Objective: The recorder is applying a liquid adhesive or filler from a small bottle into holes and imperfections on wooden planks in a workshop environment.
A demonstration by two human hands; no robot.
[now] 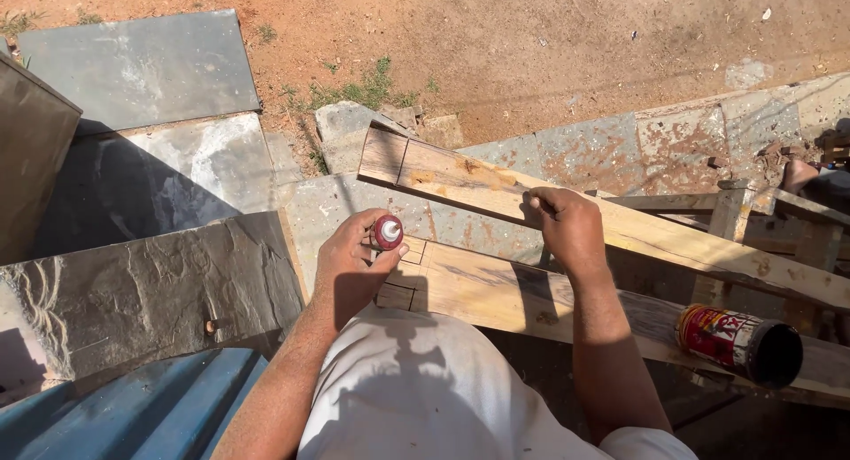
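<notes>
The left hand (354, 252) is closed around one small red bottle with a white cap (387, 231); the fingers wrap its body and the capped top shows above them. The bottle is held just over the near end of the lower wooden plank (496, 292).

The right hand (567, 225) rests on the upper wooden plank (637, 230), with its fingers curled over the far edge. The fingers are bent tight on the wood, but I cannot tell if they hold also something small between them.

There are two long planks here. Both run from the middle of the view toward the right side, the upper one lying farther from the person and the lower one nearer. The lower plank has pencil lines drawn across its near end.

One red can (739, 340) lies on its side on the lower plank, at the right, with its dark open mouth turned to the right. It is well apart from both hands.

Behind the planks I see parts of one wooden frame (735, 208). On the left lie several flat grey stone slabs (159, 283), and one blue corrugated sheet (133, 407) is at the lower left corner. Red bare earth (531, 44) with some grass (363, 88) fills the top.
</notes>
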